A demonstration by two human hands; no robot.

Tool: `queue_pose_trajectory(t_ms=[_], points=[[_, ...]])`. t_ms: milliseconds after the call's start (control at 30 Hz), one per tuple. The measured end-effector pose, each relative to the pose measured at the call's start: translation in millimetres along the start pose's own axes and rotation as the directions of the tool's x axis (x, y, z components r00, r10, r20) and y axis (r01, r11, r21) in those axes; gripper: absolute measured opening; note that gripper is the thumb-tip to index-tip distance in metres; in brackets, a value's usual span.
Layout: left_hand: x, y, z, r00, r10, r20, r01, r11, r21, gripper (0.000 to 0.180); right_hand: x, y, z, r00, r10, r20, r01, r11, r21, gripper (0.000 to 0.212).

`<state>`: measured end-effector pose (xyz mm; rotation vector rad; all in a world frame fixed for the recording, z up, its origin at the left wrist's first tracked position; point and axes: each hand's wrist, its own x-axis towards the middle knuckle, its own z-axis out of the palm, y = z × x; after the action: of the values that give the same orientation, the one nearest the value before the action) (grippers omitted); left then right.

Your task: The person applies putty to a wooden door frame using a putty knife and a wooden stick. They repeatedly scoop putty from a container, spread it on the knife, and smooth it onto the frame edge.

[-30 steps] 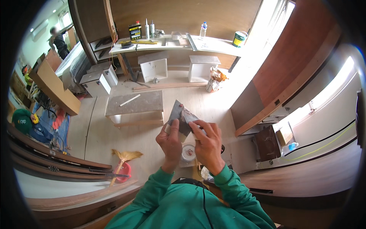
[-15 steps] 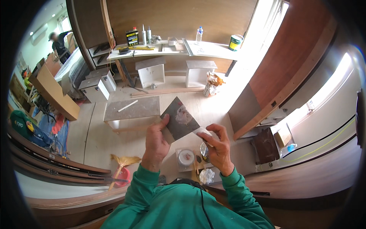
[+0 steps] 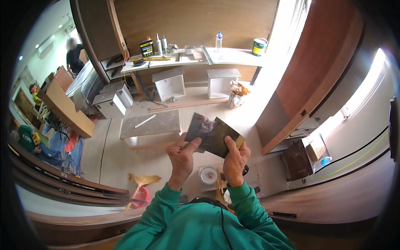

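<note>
Blade [image 3: 221, 136] gripped in right hand [image 3: 235, 161] now overlaps plate [image 3: 193, 128] pinched in left hand [image 3: 181, 159]; apparently working paste [image 3: 206, 124]; next stroke likely needs plate steady.

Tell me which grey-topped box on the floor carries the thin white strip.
The long grey-topped box, nearest the left hand; it alone has the thin white strip lying on its top.
</note>
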<state>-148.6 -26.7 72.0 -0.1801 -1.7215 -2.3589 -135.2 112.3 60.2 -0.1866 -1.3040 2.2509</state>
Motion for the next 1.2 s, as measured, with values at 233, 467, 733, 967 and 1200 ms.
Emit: queue_pose_trajectory(t_ms=[233,467,733,967,1200], points=[[3,12,-3,0.95,0.122,0.287,-0.217,0.92,0.328,0.021,24,-5,-16,0.989,-0.021,0.143,0.031,0.997,-0.068,0.013],[28,26,-45,0.943,-0.087,0.32,-0.151,0.746,0.649,0.019,34,-7,-8,0.944,0.029,0.329,-0.023,0.999,-0.024,0.019],[67,-29,-76,0.778,-0.593,0.209,0.584,0.559,-0.588,0.029,25,29,43,0.74,-0.217,0.637,0.462,0.852,-0.247,0.048],[173,-46,-151,0.818,-0.561,0.127,0.491,0.565,-0.664,0.032,71,109,105,0.701,-0.127,0.702,0.633,0.565,-0.53,0.057],[288,-29,-280,0.911,-0.411,0.028,0.354,0.747,-0.563,0.037,109,195,180,0.816,0.246,0.523,0.273,0.634,-0.723,0.037]])
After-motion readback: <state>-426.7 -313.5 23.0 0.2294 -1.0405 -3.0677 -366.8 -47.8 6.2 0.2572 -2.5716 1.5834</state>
